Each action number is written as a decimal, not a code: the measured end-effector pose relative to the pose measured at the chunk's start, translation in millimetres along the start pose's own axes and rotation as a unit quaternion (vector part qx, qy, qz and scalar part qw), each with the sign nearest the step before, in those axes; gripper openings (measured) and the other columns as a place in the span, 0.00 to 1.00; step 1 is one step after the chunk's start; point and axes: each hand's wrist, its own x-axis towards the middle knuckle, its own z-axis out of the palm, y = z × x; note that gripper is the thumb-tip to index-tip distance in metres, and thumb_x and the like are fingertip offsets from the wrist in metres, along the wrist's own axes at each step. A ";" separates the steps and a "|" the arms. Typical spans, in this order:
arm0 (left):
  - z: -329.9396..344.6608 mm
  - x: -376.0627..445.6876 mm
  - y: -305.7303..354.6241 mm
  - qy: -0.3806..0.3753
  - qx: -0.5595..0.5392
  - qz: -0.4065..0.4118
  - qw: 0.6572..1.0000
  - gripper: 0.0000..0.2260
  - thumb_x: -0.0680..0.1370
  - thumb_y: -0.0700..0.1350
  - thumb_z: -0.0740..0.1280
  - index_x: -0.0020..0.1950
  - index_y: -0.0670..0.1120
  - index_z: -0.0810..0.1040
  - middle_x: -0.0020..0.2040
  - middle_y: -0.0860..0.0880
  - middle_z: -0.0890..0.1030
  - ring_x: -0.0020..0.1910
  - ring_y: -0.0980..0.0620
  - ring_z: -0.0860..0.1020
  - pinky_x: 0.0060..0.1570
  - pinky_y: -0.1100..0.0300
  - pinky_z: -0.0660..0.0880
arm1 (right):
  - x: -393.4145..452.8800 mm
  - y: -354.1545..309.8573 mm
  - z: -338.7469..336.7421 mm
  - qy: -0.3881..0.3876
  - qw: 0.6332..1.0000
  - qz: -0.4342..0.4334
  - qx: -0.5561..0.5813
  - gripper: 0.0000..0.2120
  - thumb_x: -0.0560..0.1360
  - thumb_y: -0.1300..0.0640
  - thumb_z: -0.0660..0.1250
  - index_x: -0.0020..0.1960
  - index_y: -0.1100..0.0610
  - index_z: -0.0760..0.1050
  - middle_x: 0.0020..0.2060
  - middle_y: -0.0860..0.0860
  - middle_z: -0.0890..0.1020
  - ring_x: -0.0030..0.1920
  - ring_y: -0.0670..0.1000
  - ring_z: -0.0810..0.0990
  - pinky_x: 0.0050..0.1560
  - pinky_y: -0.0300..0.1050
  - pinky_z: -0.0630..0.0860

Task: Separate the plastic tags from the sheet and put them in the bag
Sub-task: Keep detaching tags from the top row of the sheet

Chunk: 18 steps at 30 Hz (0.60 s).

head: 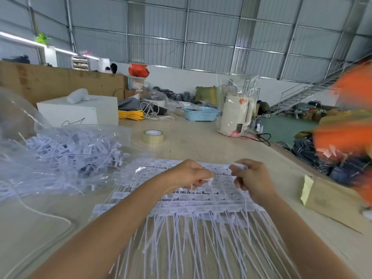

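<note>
Separating in hand: left hand (187,176) and right hand (251,178), each grip pinching white plastic tags, frame centre, over the flat white tag sheet (181,200) on the pale wooden surface (201,141). Next, likely: carry loosened tags to the clear plastic bag (60,154), left of frame.

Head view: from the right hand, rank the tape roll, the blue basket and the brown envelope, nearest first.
From the right hand:
1. Brown envelope, on the table just to its right.
2. Tape roll, farther up the table, to the left.
3. Blue basket, at the far end of the table, behind the tape roll.
The envelope and tape roll are fairly close to call; the basket is plainly farthest.
</note>
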 end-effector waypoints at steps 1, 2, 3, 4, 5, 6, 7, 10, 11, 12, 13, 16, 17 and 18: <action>0.4 0.5 0.1 0.011 0.011 0.007 1.000 0.26 0.78 0.47 0.65 0.19 0.51 0.71 0.20 0.57 0.68 0.21 0.60 0.65 0.27 0.66 0.63 | 1.4 -3.3 -6.1 -0.010 0.996 0.034 0.077 0.07 0.75 0.69 0.63 0.39 0.66 0.76 0.28 0.56 0.74 0.19 0.47 0.70 0.18 0.34 0.59; 1.3 0.9 0.1 0.020 0.020 0.013 1.000 0.26 0.79 0.47 0.64 0.19 0.51 0.72 0.20 0.58 0.70 0.23 0.60 0.68 0.27 0.68 0.65 | 1.9 -6.8 -10.0 -0.034 0.986 0.066 0.150 0.08 0.76 0.68 0.61 0.40 0.65 0.75 0.30 0.56 0.74 0.20 0.46 0.70 0.17 0.34 0.58; 2.6 0.8 0.2 0.025 0.031 0.018 0.999 0.25 0.80 0.48 0.63 0.21 0.51 0.73 0.21 0.58 0.72 0.26 0.58 0.71 0.28 0.68 0.66 | 0.9 -10.7 -10.0 -0.061 0.973 0.093 0.202 0.08 0.77 0.67 0.60 0.40 0.65 0.74 0.31 0.56 0.75 0.22 0.45 0.71 0.16 0.34 0.59; 3.8 -0.1 0.7 0.026 0.046 0.021 0.998 0.24 0.81 0.49 0.61 0.23 0.50 0.74 0.23 0.57 0.73 0.29 0.55 0.71 0.30 0.66 0.65 | -0.5 -13.8 -6.9 -0.089 0.964 0.114 0.223 0.08 0.77 0.66 0.59 0.41 0.64 0.74 0.33 0.55 0.76 0.25 0.45 0.73 0.16 0.33 0.62; 5.4 -0.4 1.2 0.024 0.063 0.022 0.997 0.22 0.81 0.50 0.59 0.27 0.50 0.74 0.26 0.53 0.74 0.31 0.51 0.69 0.32 0.64 0.64 | -2.8 -15.5 -1.8 -0.117 0.962 0.124 0.214 0.07 0.77 0.65 0.60 0.41 0.63 0.74 0.34 0.54 0.78 0.29 0.47 0.76 0.19 0.33 0.66; 6.8 -0.6 1.3 0.025 0.080 0.018 0.996 0.18 0.81 0.50 0.57 0.33 0.48 0.75 0.31 0.48 0.72 0.33 0.50 0.67 0.35 0.61 0.62 | -6.2 -15.6 5.0 -0.146 0.963 0.127 0.187 0.06 0.77 0.64 0.61 0.42 0.62 0.75 0.37 0.55 0.79 0.33 0.49 0.78 0.25 0.35 0.71; 7.4 -0.5 1.9 0.033 0.096 0.015 0.995 0.15 0.81 0.50 0.55 0.39 0.46 0.73 0.34 0.45 0.69 0.35 0.50 0.66 0.38 0.58 0.61 | -10.0 -14.6 11.8 -0.174 0.965 0.122 0.155 0.06 0.77 0.63 0.63 0.43 0.62 0.76 0.39 0.56 0.80 0.38 0.52 0.80 0.32 0.38 0.75; 6.7 -0.7 4.5 0.052 0.120 0.017 0.991 0.12 0.80 0.47 0.53 0.39 0.44 0.66 0.35 0.45 0.62 0.35 0.50 0.62 0.38 0.56 0.58 | -21.1 -10.2 26.2 -0.211 0.964 0.115 0.117 0.07 0.76 0.61 0.66 0.40 0.61 0.77 0.42 0.55 0.84 0.42 0.55 0.83 0.40 0.43 0.80; 5.7 -1.4 5.9 0.053 0.118 0.018 0.991 0.13 0.80 0.46 0.53 0.36 0.45 0.65 0.33 0.46 0.62 0.33 0.50 0.62 0.37 0.56 0.58 | -23.1 -9.2 28.6 -0.213 0.963 0.113 0.120 0.07 0.75 0.61 0.67 0.39 0.61 0.77 0.40 0.54 0.84 0.40 0.54 0.84 0.39 0.43 0.80; 4.0 -1.7 6.5 0.055 0.115 0.019 0.992 0.15 0.80 0.46 0.53 0.34 0.45 0.66 0.32 0.48 0.64 0.33 0.51 0.64 0.36 0.56 0.60 | -24.2 -8.6 29.9 -0.211 0.965 0.105 0.116 0.06 0.74 0.62 0.68 0.38 0.61 0.76 0.37 0.54 0.85 0.37 0.53 0.84 0.36 0.42 0.80; 1.9 -1.4 6.3 0.058 0.109 0.020 0.992 0.15 0.80 0.46 0.54 0.35 0.46 0.69 0.34 0.48 0.68 0.35 0.51 0.68 0.39 0.55 0.64 | -24.3 -8.0 30.5 -0.204 0.969 0.095 0.106 0.06 0.73 0.63 0.68 0.38 0.61 0.76 0.34 0.54 0.84 0.34 0.52 0.84 0.34 0.40 0.80; -4.4 0.2 5.7 0.069 0.110 0.004 0.992 0.08 0.80 0.48 0.57 0.49 0.46 0.73 0.46 0.48 0.75 0.47 0.50 0.73 0.48 0.56 0.69 | -22.5 -7.0 29.4 -0.161 0.982 0.060 0.077 0.04 0.73 0.66 0.69 0.40 0.63 0.75 0.26 0.54 0.80 0.25 0.48 0.79 0.27 0.37 0.74; -6.0 0.2 5.4 0.066 0.121 0.003 0.990 0.08 0.80 0.50 0.58 0.49 0.46 0.72 0.46 0.48 0.74 0.46 0.50 0.73 0.46 0.56 0.68 | -21.3 -6.5 28.8 -0.146 0.985 0.049 0.077 0.04 0.72 0.68 0.68 0.41 0.63 0.75 0.26 0.53 0.79 0.24 0.48 0.78 0.26 0.37 0.74; -7.6 0.1 4.6 0.057 0.136 0.001 0.989 0.08 0.80 0.50 0.59 0.46 0.46 0.71 0.43 0.47 0.73 0.43 0.50 0.72 0.43 0.57 0.66 | -20.5 -6.1 28.4 -0.137 0.986 0.041 0.086 0.04 0.72 0.69 0.68 0.42 0.63 0.75 0.28 0.52 0.79 0.24 0.48 0.77 0.26 0.37 0.74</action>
